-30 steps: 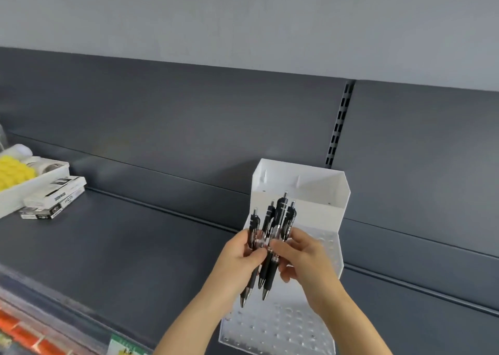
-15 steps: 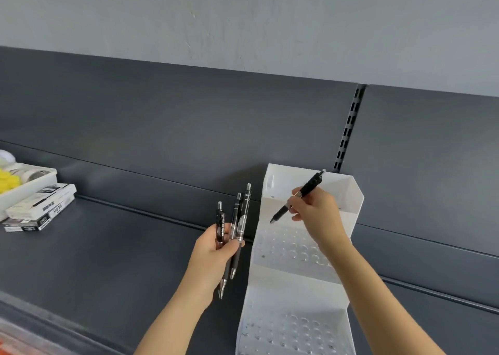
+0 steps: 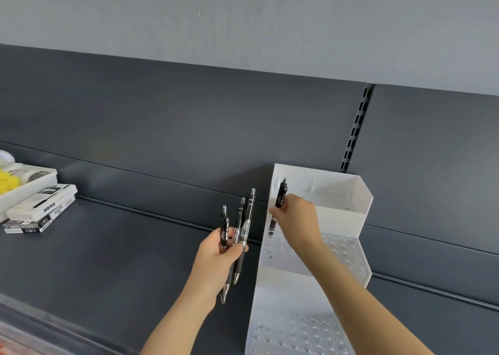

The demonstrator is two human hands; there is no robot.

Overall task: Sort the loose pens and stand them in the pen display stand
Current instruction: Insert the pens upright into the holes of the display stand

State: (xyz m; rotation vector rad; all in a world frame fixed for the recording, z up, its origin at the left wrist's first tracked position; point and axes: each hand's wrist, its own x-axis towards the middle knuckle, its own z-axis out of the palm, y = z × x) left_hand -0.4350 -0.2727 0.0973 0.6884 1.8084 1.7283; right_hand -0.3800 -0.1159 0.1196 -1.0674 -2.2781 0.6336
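Note:
A white stepped pen display stand (image 3: 359,200) with rows of round holes sits on the dark shelf at centre right. My right hand (image 3: 297,219) grips one black pen (image 3: 279,200) upright, its tip at a hole in the far-left corner of the stand's upper tier. My left hand (image 3: 216,257), just left of the stand, clutches three black pens (image 3: 240,227) with their tips pointing down.
Flat white and black pen boxes (image 3: 40,208) lie stacked at the left of the dark shelf (image 3: 113,246). Behind them stands a white tray (image 3: 29,187) with yellow items and tape rolls. A slotted upright (image 3: 356,127) runs up the back panel.
My right hand pulled one pen from the bunch, swung it upright and lowered its tip to the upper tier's left corner. My left hand kept three pens beside the stand.

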